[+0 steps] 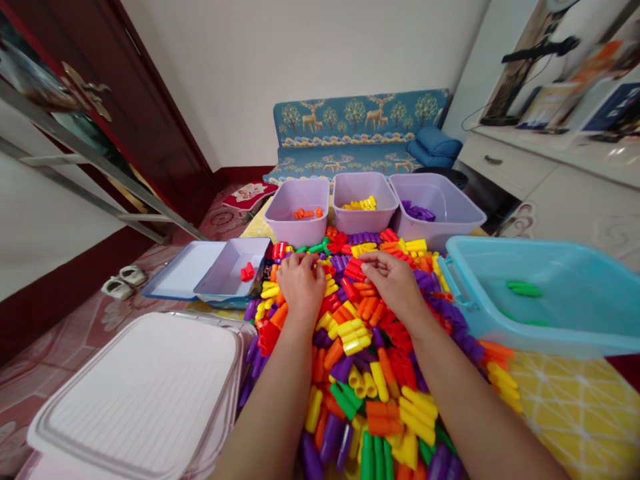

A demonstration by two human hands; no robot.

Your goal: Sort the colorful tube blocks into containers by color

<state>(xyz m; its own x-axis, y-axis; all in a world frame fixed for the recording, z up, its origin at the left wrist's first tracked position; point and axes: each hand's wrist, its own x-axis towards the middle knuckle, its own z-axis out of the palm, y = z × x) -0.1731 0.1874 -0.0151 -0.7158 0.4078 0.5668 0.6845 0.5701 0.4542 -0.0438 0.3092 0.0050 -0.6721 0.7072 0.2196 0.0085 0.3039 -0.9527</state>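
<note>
A large heap of plastic tube-shaped toy pieces [353, 337] in red, yellow, orange, purple and green covers the table, many joined side by side in rows. My left hand [303, 285] rests over the far left part of the heap, its fingers bent down and slightly apart. Its fingertips are partly hidden, and no piece shows clearly in its grasp. Between the thumb and fingers of my right hand [393, 283] is a red toy piece [355, 269], just above the heap. My two hands are apart.
Three lilac bins hold orange [280, 215], yellow [345, 219] and purple [435, 227] pieces. A shallow box [213, 287] at left has red ones; a blue tub [575, 267] at right has green ones. A white lid [135, 393] lies front left. Behind stands a patterned sofa [345, 160].
</note>
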